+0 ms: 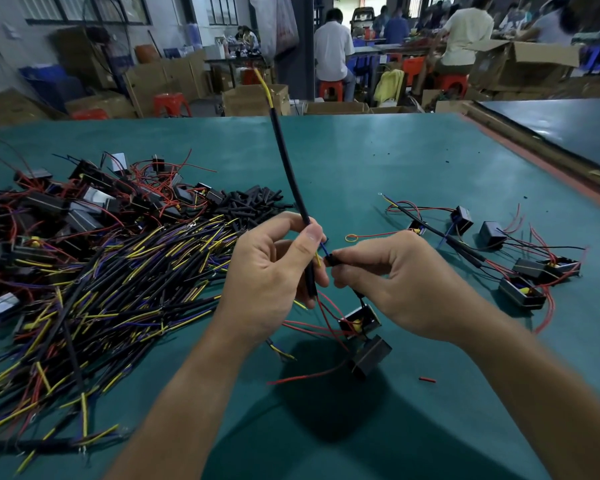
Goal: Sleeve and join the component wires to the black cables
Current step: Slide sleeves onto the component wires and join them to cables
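My left hand (274, 271) grips a long black cable (288, 168) that stands up and away from me, a yellow wire end (264, 86) showing at its far tip. Blue and yellow wires (321, 251) come out of the cable between my hands. My right hand (388, 275) pinches a short black sleeve (333, 259) at the blue wire's end. Two black box components (364, 337) hang below my hands on red and black wires.
A big pile of black cables (111, 278) and components (84, 202) covers the left of the green table (395, 161). Loose black sleeves (253, 199) lie behind my left hand. Joined assemblies (520, 268) lie at the right. People work at benches far behind.
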A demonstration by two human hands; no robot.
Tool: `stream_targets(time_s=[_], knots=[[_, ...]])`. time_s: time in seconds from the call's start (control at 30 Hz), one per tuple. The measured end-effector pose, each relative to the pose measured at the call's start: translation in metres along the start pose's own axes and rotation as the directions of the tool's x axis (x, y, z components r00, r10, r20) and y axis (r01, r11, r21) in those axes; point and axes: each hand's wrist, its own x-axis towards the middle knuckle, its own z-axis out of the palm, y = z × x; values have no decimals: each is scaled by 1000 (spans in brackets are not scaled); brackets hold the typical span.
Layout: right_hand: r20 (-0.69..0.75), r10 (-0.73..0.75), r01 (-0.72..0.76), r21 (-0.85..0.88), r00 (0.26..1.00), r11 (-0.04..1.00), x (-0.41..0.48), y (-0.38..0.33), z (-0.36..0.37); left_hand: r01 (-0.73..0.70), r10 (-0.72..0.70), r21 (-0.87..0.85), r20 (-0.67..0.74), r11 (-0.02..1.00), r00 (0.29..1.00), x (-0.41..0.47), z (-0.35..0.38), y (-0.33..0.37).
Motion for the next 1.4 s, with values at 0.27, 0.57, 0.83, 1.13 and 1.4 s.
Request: stream_targets(time_s=[0.27,0.57,0.83,1.13,1.4], knots=[[-155,-24,43,119,988,992,0,-5,2,-24,24,24,8,999,1000,-1,2,1],[-269,16,41,203,963,978,3,-4,6,-2,2,39,6,999,1000,-2,4,0],[-315,17,52,211,949,976,4,-5,8,-20,23,57,-43,998,999,-1,5,0],[-272,-20,102,291,962,951,1,-15,12,-22,18,-107,-30,994,999,1,2,-1],[-174,-35,78,250,984,965,1,-14,4,74,-66,-221,42,973,997,1,0,2]])
